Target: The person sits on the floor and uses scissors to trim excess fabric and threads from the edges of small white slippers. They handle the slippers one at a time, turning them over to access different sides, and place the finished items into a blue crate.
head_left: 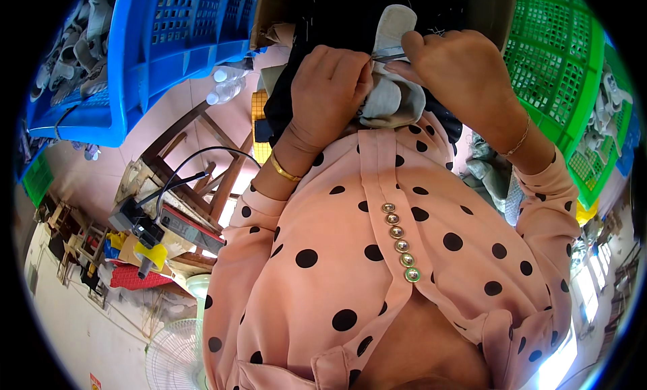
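Note:
In my lap, over dark cloth, lies a pale grey fabric shoe upper (396, 29) with its rounded tongue pointing away from me. My left hand (330, 87) is closed on the left side of the upper, fingertips pinched near its middle. From the closed fingers of my right hand (461, 65) a thin metal tool (389, 57) reaches left across the upper to my left fingertips. It looks like a slim blade or scissor tip; the rest of it is hidden in the hand.
A blue plastic crate (128, 60) with grey shoe uppers stands at left, and a green crate (552, 60) at right holds more. Clear plastic bottles (227, 87) sit beside the blue crate. A wooden frame (222, 147) and a fan (176, 349) are at left.

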Demonstrator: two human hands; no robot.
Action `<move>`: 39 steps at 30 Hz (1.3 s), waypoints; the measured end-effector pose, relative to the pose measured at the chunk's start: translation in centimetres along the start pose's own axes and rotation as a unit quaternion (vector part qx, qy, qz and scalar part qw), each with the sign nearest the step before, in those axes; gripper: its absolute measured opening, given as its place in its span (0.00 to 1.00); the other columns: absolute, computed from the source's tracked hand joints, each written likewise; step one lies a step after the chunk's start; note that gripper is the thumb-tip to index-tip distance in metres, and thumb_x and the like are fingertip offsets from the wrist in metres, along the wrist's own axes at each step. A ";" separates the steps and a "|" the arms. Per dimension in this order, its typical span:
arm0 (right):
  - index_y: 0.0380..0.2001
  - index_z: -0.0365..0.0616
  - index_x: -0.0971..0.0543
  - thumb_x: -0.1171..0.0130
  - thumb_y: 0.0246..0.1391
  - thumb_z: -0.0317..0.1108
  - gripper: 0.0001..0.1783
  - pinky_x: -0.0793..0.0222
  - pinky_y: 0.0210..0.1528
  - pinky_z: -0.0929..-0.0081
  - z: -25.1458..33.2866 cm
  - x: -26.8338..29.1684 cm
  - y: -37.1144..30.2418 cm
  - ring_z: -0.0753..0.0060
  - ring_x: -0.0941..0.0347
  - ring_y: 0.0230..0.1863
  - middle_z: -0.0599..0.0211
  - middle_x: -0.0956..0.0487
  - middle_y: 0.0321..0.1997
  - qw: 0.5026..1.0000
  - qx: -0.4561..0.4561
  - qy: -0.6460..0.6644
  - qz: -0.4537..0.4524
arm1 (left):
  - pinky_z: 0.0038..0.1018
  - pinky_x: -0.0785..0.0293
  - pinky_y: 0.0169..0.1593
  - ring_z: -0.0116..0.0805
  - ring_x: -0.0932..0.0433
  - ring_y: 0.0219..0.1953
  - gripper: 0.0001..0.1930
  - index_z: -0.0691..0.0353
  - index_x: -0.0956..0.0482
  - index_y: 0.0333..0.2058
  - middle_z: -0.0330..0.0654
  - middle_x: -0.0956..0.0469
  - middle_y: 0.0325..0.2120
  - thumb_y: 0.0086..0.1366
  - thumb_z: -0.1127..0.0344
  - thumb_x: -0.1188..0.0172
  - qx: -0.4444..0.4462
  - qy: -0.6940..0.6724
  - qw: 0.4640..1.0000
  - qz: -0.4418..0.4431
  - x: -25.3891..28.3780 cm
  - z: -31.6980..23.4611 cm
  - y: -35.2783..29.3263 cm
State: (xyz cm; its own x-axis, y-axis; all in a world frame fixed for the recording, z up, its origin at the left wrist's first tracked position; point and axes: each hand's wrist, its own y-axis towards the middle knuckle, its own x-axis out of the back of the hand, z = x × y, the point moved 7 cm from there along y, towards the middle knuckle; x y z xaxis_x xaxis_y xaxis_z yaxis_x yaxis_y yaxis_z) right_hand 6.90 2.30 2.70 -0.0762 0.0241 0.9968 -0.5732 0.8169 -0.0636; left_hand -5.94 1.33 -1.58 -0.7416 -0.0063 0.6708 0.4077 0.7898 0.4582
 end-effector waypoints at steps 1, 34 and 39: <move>0.20 0.46 0.26 0.40 0.52 0.50 0.20 0.34 0.19 0.77 0.0 0.0 0.1 0.69 0.26 0.15 0.69 0.28 0.10 1.000 0.002 -0.004 -0.001 | 0.27 0.26 0.34 0.36 0.26 0.30 0.09 0.58 0.24 0.30 0.37 0.24 0.27 0.49 0.73 0.34 -0.005 0.003 1.000 0.000 0.0 -0.1 0.0; 0.35 0.34 0.24 0.38 0.58 0.40 0.16 0.38 0.29 0.83 -1.4 -6.7 -3.9 0.85 0.40 0.26 0.71 0.32 0.22 0.737 -0.307 0.602 -0.041 | 0.31 0.28 0.44 0.39 0.23 0.45 0.13 0.61 0.18 0.39 0.43 0.19 0.33 0.58 0.62 0.34 0.183 -0.131 0.952 0.210 -0.3 0.9 1.2; 0.36 0.34 0.24 0.41 0.60 0.41 0.17 0.37 0.26 0.83 -2.2 -5.5 -3.5 0.84 0.38 0.23 0.74 0.32 0.21 0.641 -0.322 0.694 -0.066 | 0.16 0.37 0.23 0.18 0.33 0.17 0.10 0.65 0.20 0.34 0.34 0.25 0.17 0.63 0.63 0.36 0.329 -0.405 0.832 0.188 -1.5 2.0 1.0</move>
State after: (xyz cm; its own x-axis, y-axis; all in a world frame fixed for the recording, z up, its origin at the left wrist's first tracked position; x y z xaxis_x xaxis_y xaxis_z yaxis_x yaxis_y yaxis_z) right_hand 11.12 0.62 -2.47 0.9931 0.0541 0.1036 -0.0098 0.9219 -0.3874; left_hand -5.48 3.33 -3.26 -0.8519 0.5221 -0.0411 0.5098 0.8087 -0.2934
